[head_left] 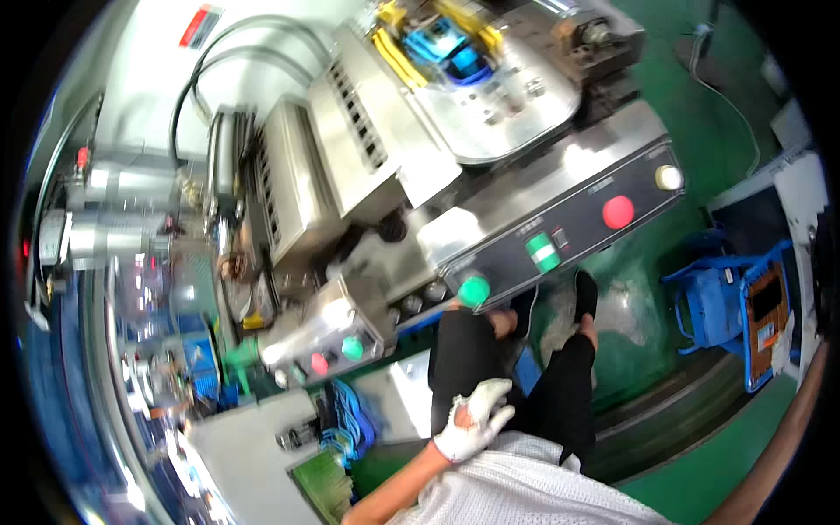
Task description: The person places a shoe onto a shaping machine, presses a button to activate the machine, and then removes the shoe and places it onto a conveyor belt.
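My left hand (472,426) wears a white glove and rests in front of my lap, over the dark trousers. Its fingers are apart and nothing shows in them; a patch of skin shows on the glove's back. My right forearm (787,430) runs up along the right rim, and its hand is lost past the picture's edge. Ahead of my knees is a metal machine with a control panel (584,210) bearing green, red and white buttons. On its silver plate (525,114) lies a blurred blue and yellow part (446,48).
A bundle of blue cables (350,424) lies on a pale surface (249,446) left of my lap. A second button box (332,328) stands at left. Blue stools (713,306) stand at right on the green floor, beside a brown board (767,306). Black hoses (188,96) loop behind the machine.
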Demonstrator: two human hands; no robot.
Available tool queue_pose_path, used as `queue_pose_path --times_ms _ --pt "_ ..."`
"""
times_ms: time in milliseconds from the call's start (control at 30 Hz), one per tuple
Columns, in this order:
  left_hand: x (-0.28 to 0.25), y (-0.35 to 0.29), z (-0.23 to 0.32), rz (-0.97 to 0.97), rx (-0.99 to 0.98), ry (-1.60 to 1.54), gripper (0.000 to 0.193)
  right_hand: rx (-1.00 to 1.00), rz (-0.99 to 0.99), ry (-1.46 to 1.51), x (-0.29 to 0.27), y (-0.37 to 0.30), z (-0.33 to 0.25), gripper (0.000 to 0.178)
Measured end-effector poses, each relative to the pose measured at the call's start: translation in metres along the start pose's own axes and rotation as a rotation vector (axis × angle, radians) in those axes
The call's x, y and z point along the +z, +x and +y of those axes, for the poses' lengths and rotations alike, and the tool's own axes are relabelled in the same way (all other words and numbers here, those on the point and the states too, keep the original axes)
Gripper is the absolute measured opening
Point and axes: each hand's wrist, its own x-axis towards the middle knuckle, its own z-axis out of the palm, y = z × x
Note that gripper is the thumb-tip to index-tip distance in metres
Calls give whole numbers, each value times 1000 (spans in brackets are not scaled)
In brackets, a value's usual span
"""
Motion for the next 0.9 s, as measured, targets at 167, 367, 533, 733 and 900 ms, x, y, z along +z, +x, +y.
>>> queue_pose_path --times_ms 167,367,533,733,900 --pt "-27 -17 -37 304 53 9 31 244 -358 193 -8 -220 -10 62" --pt "-41 -139 -129 770 -148 -26 19 189 -1188 353 0 -463 -166 59" --pt "35 -256 -249 1097 -600 -276 22 -144 -1647 342 -7 -548 -278 54" --pt "130 -447 -298 1184 -1214 432 35 -553 -1870 222 12 -582 -331 55" --pt "177 -608 -308 1268 -1902 151 59 -743 -1946 124 19 -595 -365 56"
